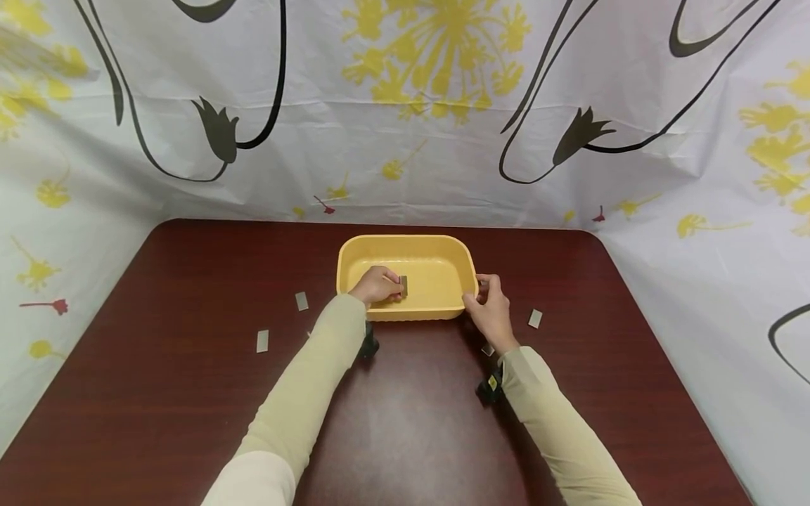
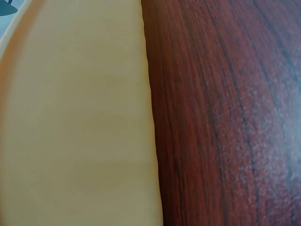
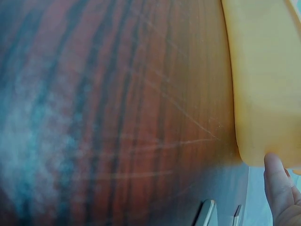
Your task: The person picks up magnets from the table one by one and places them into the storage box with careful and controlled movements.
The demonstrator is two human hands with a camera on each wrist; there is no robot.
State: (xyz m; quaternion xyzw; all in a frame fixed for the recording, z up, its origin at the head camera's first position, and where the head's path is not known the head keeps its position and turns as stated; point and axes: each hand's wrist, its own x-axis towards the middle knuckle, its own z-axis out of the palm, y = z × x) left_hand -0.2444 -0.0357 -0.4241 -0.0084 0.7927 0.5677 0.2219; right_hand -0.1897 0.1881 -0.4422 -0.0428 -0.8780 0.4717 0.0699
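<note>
A yellow plastic basin (image 1: 405, 314) stands near the table's far edge. My left hand (image 1: 378, 284) reaches over its front wall and pinches a small grey rectangular tile (image 1: 403, 285) inside it. At the basin's front right corner my right hand (image 1: 492, 313) holds the wall between thumb and fingers. The right wrist view shows a thumb (image 3: 276, 181) against the basin's corner (image 3: 263, 136). Only the basin's outer wall (image 2: 80, 113) and the table fill the left wrist view; the left hand is out of sight there.
Small grey tiles lie on the dark red wooden table (image 1: 190, 407): one tile (image 1: 301, 301) and another tile (image 1: 262, 341) on the left, one tile (image 1: 535, 318) on the right, and a tile (image 1: 488, 348) partly under the right wrist. A patterned cloth (image 1: 405, 169) hangs behind the table.
</note>
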